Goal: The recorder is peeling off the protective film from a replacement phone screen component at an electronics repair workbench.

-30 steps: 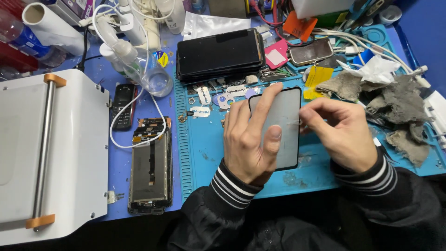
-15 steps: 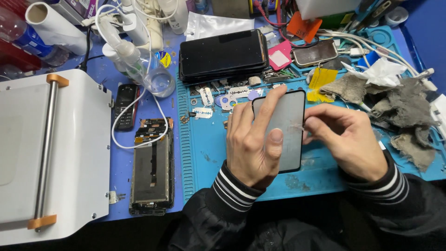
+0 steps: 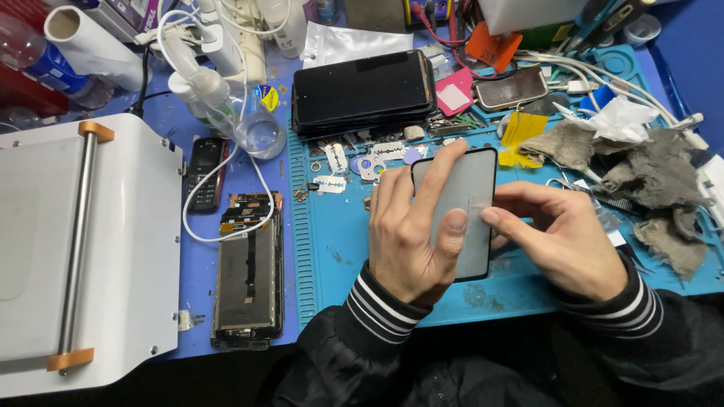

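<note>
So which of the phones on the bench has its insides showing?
The opened phone on the blue table beside the white machine; the others show closed fronts or backs.

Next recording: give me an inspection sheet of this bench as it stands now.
Surface: blue repair mat on a blue table.
Job's things: black-framed phone glass panel, held above the mat.
Clutter: stacked dark phones, opened phone, razor blades, grey rags, small black handset.
Hands: left hand grips the panel's left edge; right hand touches its right edge.
Cables: white cable looping over the opened phone.
Surroundings: white machine at left.
</note>
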